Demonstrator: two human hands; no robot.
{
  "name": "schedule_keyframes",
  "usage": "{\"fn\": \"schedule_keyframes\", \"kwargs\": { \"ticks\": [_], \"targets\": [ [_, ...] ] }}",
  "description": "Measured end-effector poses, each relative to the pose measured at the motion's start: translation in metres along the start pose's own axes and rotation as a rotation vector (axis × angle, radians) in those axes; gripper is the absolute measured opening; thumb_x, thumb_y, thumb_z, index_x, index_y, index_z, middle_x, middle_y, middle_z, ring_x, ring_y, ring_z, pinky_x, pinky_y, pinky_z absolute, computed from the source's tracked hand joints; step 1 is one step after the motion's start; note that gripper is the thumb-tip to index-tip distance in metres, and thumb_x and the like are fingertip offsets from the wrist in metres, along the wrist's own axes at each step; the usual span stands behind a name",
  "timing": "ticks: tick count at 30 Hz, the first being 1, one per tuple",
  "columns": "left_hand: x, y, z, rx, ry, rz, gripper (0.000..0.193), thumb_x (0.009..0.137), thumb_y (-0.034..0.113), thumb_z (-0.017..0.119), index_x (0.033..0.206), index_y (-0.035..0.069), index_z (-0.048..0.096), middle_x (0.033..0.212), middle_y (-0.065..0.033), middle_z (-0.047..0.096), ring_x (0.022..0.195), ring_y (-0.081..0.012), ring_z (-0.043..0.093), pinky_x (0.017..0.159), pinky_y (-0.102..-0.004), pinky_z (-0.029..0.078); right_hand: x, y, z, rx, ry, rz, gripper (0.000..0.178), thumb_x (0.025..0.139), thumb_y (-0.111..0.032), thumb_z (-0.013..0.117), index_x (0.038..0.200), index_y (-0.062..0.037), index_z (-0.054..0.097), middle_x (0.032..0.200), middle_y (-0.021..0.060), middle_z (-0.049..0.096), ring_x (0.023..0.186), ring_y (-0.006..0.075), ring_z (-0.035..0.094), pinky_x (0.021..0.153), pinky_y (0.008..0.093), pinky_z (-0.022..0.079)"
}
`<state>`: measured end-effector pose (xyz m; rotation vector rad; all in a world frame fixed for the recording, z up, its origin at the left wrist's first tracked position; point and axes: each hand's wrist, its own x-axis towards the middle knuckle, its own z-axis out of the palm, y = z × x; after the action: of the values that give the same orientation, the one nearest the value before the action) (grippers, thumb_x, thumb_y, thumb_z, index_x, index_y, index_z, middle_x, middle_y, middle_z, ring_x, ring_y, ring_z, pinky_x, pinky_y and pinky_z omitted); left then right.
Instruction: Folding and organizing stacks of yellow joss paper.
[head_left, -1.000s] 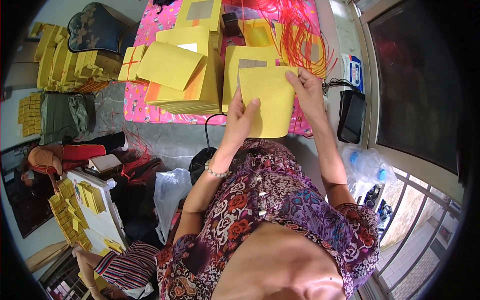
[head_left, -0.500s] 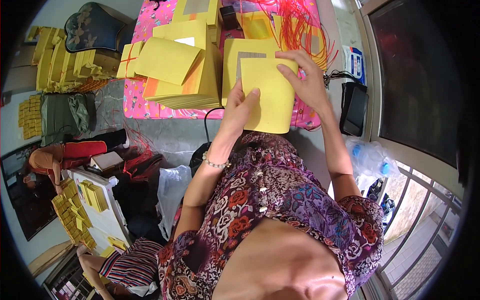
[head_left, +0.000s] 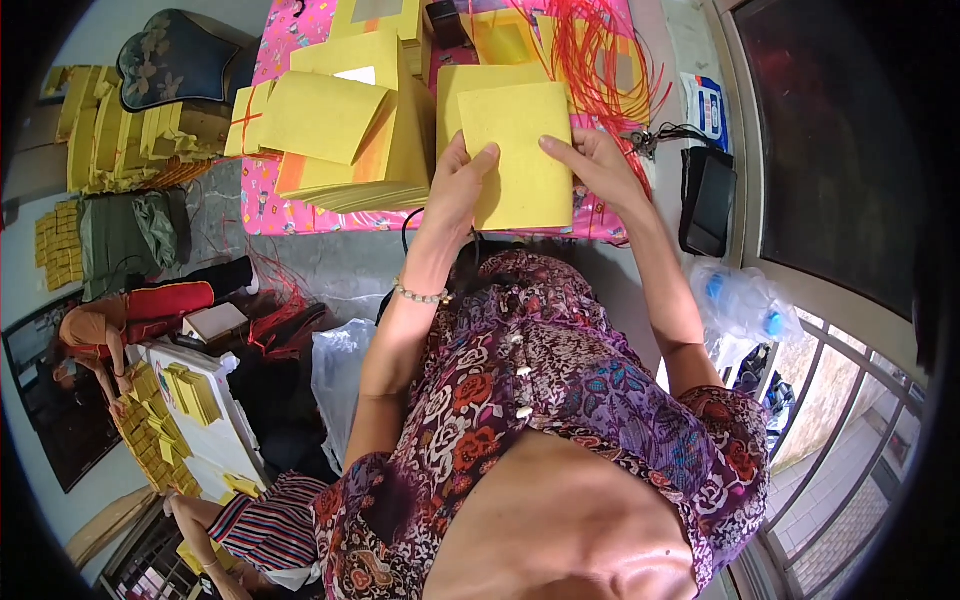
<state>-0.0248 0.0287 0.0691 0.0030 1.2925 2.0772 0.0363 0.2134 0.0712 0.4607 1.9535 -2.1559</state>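
Got the yellow sheet (head_left: 520, 155) at the near edge of the bench (head_left: 265, 205), pinched thumb-to-fingers at 9 o'clock in the left grip (head_left: 463, 182) and at 3 in the right grip (head_left: 606, 172). Kinda boxed in around it: crowded at 9 by a fat yellow stack (head_left: 412, 140), at 1 by tangled red cords (head_left: 600, 60), farther out at 3-ish by a phone (head_left: 711, 210). Opening onto grey floor (head_left: 340, 262) at 8. Spotted at 4: a clear bag (head_left: 740, 300) with something blue inside, too blurry to name.

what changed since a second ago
The right hand moved down the yellow paper from its top-right corner to its right edge. The paper shifted away from the body, farther over the yellow sheet behind. The left hand still holds the paper's left edge.
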Motion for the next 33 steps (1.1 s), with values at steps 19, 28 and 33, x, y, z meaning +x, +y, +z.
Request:
{"fn": "schedule_keyframes", "kwargs": {
  "ticks": [19, 28, 33],
  "targets": [
    [0.005, 0.001, -0.008, 0.048, 0.032, 0.092, 0.033, 0.094, 0.003, 0.046, 0.126, -0.001, 0.042, 0.118, -0.0116, 0.058, 0.103, -0.0166, 0.058, 0.086, -0.03, 0.047, -0.021, 0.019, 0.007, -0.101, -0.085, 0.043, 0.03, 0.089, -0.027, 0.062, 0.092, 0.0025, 0.066, 0.072, 0.001, 0.065, 0.061, 0.0044, 0.057, 0.048, 0.0218, 0.042],
    [-0.008, -0.01, -0.008, 0.155, 0.111, 0.223, 0.031, 0.094, 0.004, 0.046, 0.125, 0.0, 0.043, 0.115, -0.0083, 0.058, 0.1, -0.0127, 0.058, 0.085, -0.0266, 0.046, -0.024, 0.076, 0.013, -0.039, 0.007, -0.056, 0.024, 0.089, -0.02, 0.063, 0.085, 0.0036, 0.064, 0.068, -0.008, 0.052, 0.062, 0.0005, 0.042, 0.049, 0.0228, 0.033],
    [-0.014, -0.021, -0.012, 0.203, 0.054, 0.166, 0.034, 0.095, 0.007, 0.047, 0.128, 0.001, 0.044, 0.116, -0.0083, 0.059, 0.101, -0.0128, 0.058, 0.084, -0.0277, 0.048, -0.02, 0.033, 0.006, 0.149, 0.081, -0.111, 0.017, 0.092, -0.015, 0.058, 0.096, 0.0008, 0.064, 0.085, 0.0001, 0.065, 0.075, 0.0046, 0.059, 0.068, 0.02, 0.048]
  ]
}}
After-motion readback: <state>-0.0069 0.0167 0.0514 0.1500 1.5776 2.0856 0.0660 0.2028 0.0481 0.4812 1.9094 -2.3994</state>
